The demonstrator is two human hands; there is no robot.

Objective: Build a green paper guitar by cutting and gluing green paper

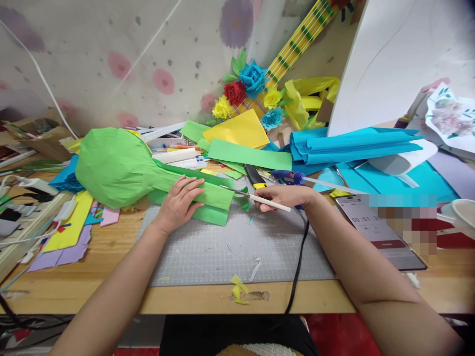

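A big green paper shape (115, 165) with a round head and a long neck lies across the grey cutting mat (237, 252). My left hand (180, 202) rests flat on the neck, fingers spread, pressing the green paper down. My right hand (284, 196) is closed around a thin tool with a white handle (269, 201); its metal tip points left and touches the end of the green neck. A small scrap of green paper sits at the tip.
A blue glue gun (287, 175) lies behind my right hand, its black cord (299, 267) running off the table's front edge. A phone (378, 232) shows a timer at right. Coloured paper sheets, blue crepe paper (352, 146), paper flowers (252, 89) and clutter crowd the back.
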